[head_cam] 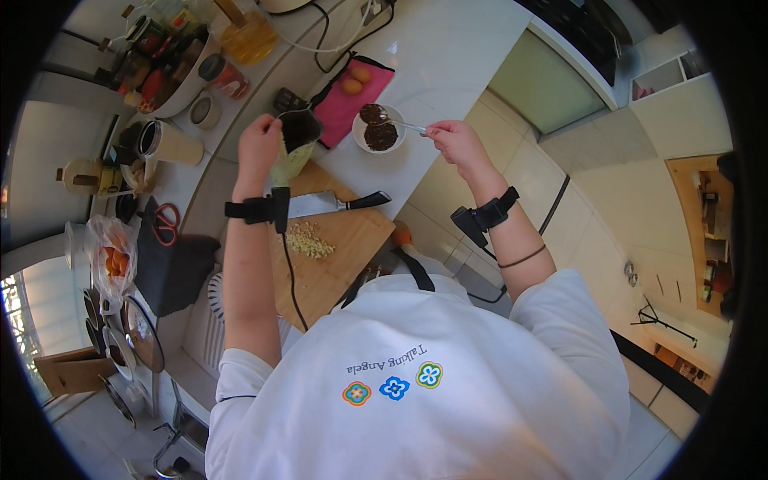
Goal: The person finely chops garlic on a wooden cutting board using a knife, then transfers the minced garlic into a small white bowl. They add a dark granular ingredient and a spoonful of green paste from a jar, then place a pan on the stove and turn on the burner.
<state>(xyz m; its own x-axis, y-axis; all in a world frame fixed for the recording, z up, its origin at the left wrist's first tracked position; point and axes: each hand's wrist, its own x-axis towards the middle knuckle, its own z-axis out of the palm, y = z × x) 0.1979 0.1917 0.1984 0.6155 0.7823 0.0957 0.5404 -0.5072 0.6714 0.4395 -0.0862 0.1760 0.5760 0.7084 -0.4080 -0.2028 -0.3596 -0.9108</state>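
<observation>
My left hand grips the rim of an open plastic pouch, whose dark inside shows at its mouth. Between the fingers of my right hand is the handle of a metal spoon. Dark reddish-brown flakes sit at the spoon's tip, above a white bowl that holds more of them. Below the pouch lies a wooden cutting board carrying a black-handled cleaver and a pile of finely chopped pale pieces, probably garlic.
Beyond the pouch, two brown eggs rest on a pink mat. Red-handled scissors lie on a dark cloth at left. Jars and an oil container stand along the ledge. A cable hangs from my left wrist strap.
</observation>
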